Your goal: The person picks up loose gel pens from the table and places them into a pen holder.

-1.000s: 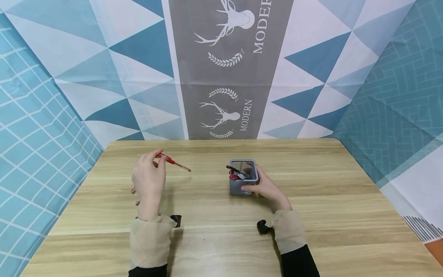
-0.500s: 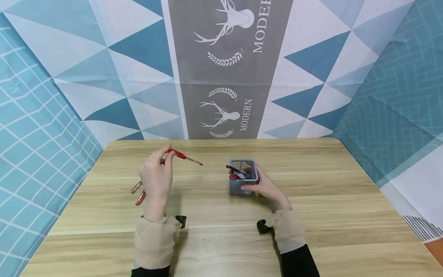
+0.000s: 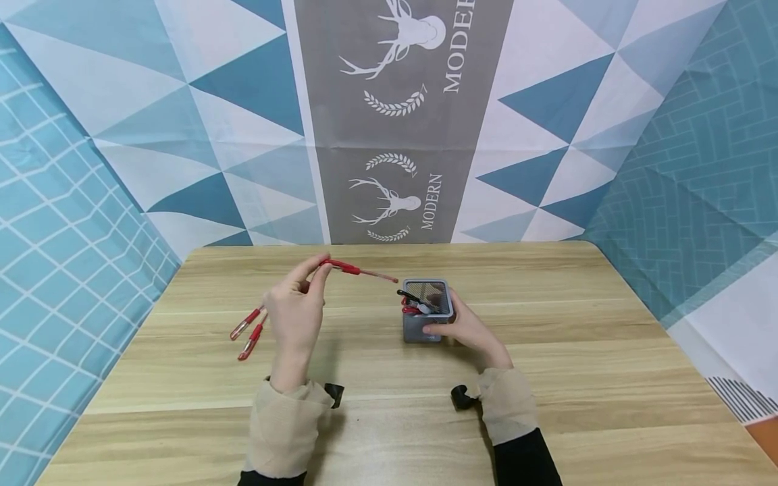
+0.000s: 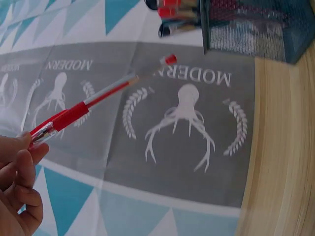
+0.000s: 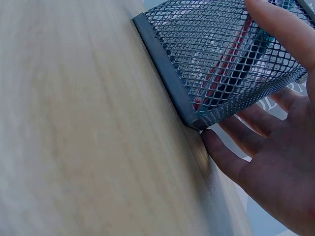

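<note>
My left hand [image 3: 298,305] pinches a red gel pen [image 3: 348,268] by its red end between thumb and fingertips. The pen's clear barrel points right, its far tip close beside the rim of a dark mesh pen holder [image 3: 418,331]. In the left wrist view the pen [image 4: 70,115] slants up toward the holder [image 4: 245,35]. My right hand [image 3: 469,329] grips the upright holder from the right, thumb across its front. Inside lean a black pen [image 3: 408,295] and red pens. Through the mesh in the right wrist view, a red pen [image 5: 229,61] shows.
Two red pens [image 3: 246,324] [image 3: 251,343] lie on the wooden table [image 3: 389,432], left of my left hand. A patterned cloth [image 3: 389,121] hangs behind the table's far edge. Blue cloth [image 3: 67,270] covers the left side.
My left hand has carried the red pen rightward to beside the holder, uncovering the two pens on the table. My right hand and the holder have stayed put.
</note>
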The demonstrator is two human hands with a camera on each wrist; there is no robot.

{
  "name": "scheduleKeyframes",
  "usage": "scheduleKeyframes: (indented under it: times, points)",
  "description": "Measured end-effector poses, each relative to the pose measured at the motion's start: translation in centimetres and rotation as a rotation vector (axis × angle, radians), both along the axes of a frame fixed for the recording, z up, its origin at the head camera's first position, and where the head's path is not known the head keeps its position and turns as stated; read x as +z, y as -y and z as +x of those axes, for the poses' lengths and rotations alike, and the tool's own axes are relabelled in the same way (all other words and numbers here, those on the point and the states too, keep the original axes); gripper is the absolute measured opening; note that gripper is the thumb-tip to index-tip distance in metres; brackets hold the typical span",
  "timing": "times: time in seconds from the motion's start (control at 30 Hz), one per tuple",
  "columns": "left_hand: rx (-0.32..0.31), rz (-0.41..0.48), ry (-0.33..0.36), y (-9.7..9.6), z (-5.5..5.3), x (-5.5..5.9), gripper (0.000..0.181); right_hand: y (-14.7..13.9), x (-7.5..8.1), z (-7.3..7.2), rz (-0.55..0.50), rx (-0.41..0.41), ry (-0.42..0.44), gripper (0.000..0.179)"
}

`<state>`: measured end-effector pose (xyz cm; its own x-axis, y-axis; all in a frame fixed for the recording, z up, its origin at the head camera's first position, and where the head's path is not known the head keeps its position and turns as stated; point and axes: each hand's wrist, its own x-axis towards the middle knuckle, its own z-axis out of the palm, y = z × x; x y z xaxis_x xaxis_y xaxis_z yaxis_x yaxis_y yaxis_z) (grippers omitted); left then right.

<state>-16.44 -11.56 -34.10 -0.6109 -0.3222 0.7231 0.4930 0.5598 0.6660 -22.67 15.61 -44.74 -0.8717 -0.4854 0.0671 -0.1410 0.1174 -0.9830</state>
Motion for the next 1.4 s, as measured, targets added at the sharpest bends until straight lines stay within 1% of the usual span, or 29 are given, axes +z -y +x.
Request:
scheduleKeyframes:
  times: [0.07, 0.13, 0.3, 0.4, 0.6, 0.73, 0.8, 0.87, 1.1, 1.27, 1.4]
  points:
    - [-0.033, 0.006, 0.011, -0.4, 0.0, 0.0, 0.020, 0.0, 0.0, 0.0, 0.006, 0.001, -0.002, 0.087]
    - [-0.053, 0.003, 0.016, -0.9, 0.1, -0.1, 0.020, -0.1, -0.1, 0.0, 0.016, 0.000, -0.004, 0.087]
    - [-0.081, -0.031, 0.001, -1.8, 0.1, -0.3, 0.019, -0.1, 0.0, 0.0, 0.029, -0.006, 0.004, 0.087]
    - [-0.108, -0.063, 0.007, -2.4, 0.0, -0.5, 0.019, -0.1, 0.0, 0.0, 0.022, -0.006, 0.007, 0.087]
    - [-0.142, -0.123, 0.063, -3.4, -0.2, -1.0, 0.018, 0.0, 0.0, -0.1, 0.025, -0.012, 0.011, 0.089]
    - [-0.164, -0.155, 0.136, -3.9, -0.3, -1.4, 0.016, 0.0, 0.0, -0.1, 0.038, -0.019, 0.009, 0.090]
    - [-0.172, -0.165, 0.172, -4.2, -0.4, -1.6, 0.016, 0.1, 0.1, -0.1, 0.040, -0.021, 0.008, 0.089]
    - [-0.172, -0.175, 0.194, -4.4, -0.5, -1.7, 0.016, 0.1, 0.0, 0.0, 0.035, -0.019, 0.010, 0.089]
    - [-0.176, -0.219, 0.233, -5.1, -0.6, -2.1, 0.016, 0.0, 0.1, 0.0, 0.021, -0.012, 0.019, 0.088]
    - [-0.165, -0.251, 0.255, -5.4, -0.7, -2.4, 0.017, 0.0, 0.0, 0.0, 0.016, -0.005, 0.016, 0.087]
    - [-0.183, -0.292, 0.269, -5.6, -0.8, -2.6, 0.019, 0.0, 0.0, -0.1, 0.011, -0.008, 0.017, 0.086]
